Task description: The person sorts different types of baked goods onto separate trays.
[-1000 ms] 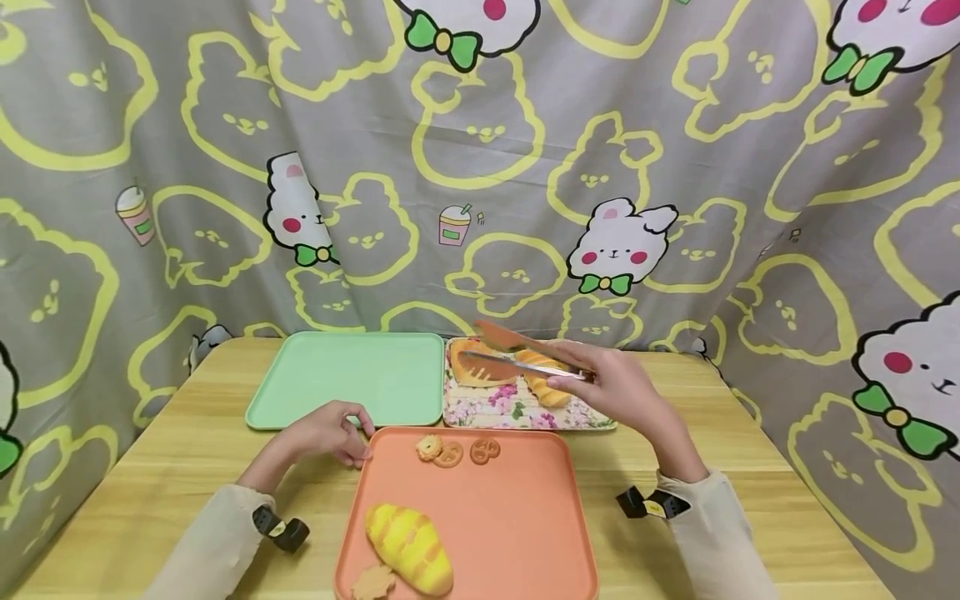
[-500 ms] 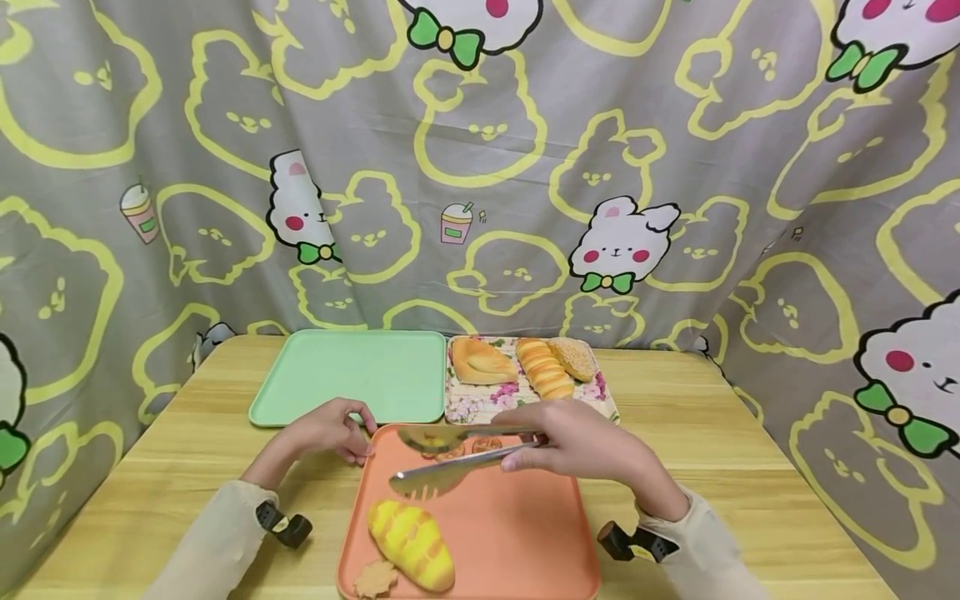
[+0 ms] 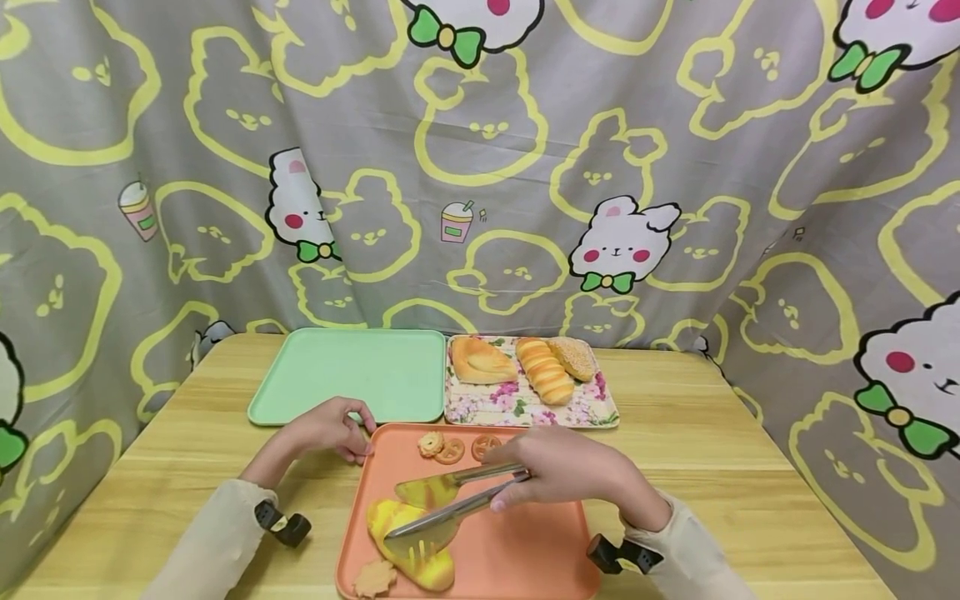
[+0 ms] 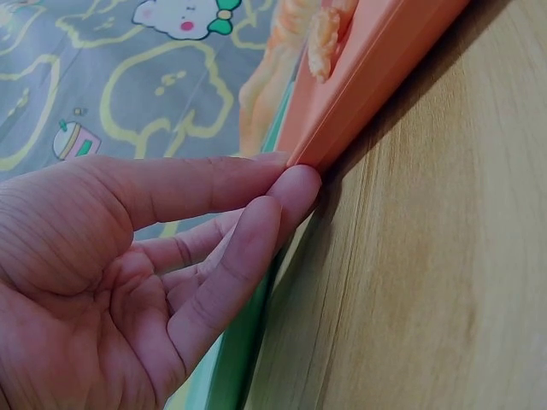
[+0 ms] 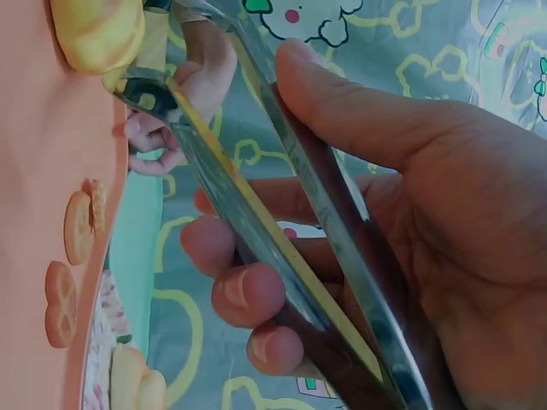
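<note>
My right hand [image 3: 562,467] grips metal tongs [image 3: 472,502], fingers on one arm and thumb on the other in the right wrist view. The tongs' jaws stand apart above a yellow striped bread roll [image 3: 438,573] on an orange tray [image 3: 525,550]; whether they touch it I cannot tell. Part of the roll is hidden behind them. At the tray's far left corner my left hand [image 3: 330,429] pinches the rim between thumb and forefinger, plain in the left wrist view. A leaf-shaped cookie [image 3: 375,578] lies beside the roll.
Small cookies [image 3: 450,452] and a pretzel-like one [image 3: 486,447] lie along the orange tray's far side. Behind stand a bare green tray [image 3: 352,375] and a floral tray [image 3: 480,410] with a folded pastry [image 3: 480,361], a striped loaf [image 3: 543,371] and a sesame bun [image 3: 575,358].
My right hand has brought the tongs from above the floral tray toward me, over the cookies, to the yellow roll. My left hand has stayed at the tray's corner.
</note>
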`<state>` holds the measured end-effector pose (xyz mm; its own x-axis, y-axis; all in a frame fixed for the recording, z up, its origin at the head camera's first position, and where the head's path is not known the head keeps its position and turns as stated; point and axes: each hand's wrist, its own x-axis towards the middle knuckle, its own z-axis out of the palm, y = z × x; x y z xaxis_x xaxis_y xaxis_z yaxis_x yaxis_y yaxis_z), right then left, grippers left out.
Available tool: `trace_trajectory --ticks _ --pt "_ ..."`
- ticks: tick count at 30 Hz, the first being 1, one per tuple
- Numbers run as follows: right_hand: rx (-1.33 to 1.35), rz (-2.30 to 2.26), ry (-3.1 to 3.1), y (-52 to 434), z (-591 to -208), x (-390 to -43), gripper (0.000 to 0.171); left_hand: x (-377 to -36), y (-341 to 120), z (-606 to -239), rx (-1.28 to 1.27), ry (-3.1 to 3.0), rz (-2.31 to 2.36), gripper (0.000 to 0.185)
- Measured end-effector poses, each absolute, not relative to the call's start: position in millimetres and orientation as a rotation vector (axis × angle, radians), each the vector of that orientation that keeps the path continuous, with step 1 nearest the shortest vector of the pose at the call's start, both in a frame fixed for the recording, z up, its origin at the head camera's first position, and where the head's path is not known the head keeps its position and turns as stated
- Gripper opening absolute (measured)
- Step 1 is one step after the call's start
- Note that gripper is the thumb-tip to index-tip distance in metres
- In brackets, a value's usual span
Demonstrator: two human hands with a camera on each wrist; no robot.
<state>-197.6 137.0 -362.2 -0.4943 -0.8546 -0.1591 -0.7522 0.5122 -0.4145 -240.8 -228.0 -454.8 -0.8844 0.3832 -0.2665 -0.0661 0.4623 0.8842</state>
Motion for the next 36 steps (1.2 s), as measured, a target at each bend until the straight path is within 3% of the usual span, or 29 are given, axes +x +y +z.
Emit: trace_trajectory --ticks 10,19,36 --pt "-1.321 -0.348 2.432 131.7 -368.3 -193.5 0.037 -241.6 -229.4 -457.7 0.279 2.268 1.423 0.025" --pt "-1.522 -0.366 2.449 131.4 -371.9 -198.4 0.021 -241.5 -229.6 -458.2 0.281 2.275 1.422 0.025" --pt "-1.574 -0.472 2.723 152.1 -357.4 -205.9 0.029 -241.8 -229.4 -457.3 0.282 2.271 1.426 0.027"
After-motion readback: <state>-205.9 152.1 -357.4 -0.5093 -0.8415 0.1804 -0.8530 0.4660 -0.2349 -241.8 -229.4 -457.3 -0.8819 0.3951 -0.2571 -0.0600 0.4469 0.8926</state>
